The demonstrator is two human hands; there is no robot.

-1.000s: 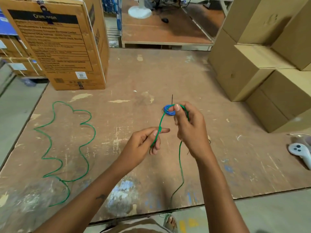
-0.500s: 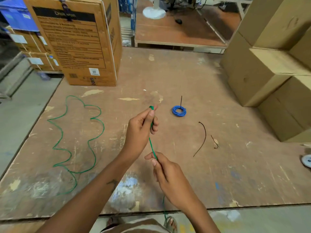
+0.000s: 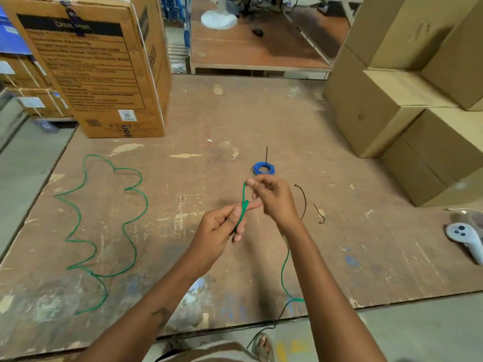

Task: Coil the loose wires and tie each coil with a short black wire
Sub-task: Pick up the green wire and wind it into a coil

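Note:
A long green wire (image 3: 244,205) runs between both hands over the middle of the worn wooden board (image 3: 339,257). My left hand (image 3: 222,228) grips a short doubled length of it, index finger stretched out. My right hand (image 3: 273,198) pinches the top of that loop, just above and right of the left hand. The rest of the green wire hangs down past my right wrist and off the front edge. A blue coil (image 3: 263,169), tied with a black wire that sticks up, lies just beyond my hands. Two short black wires (image 3: 303,202) (image 3: 319,214) lie to the right.
A second green wire (image 3: 104,218) lies in loose waves on the left of the board. A printed carton (image 3: 99,69) stands at the back left, plain cartons (image 3: 407,105) are stacked at the right. A white controller (image 3: 465,237) lies at the right edge.
My right hand has risen from low near the front edge to the top of the wire. The wire is now folded into a short loop at my left hand.

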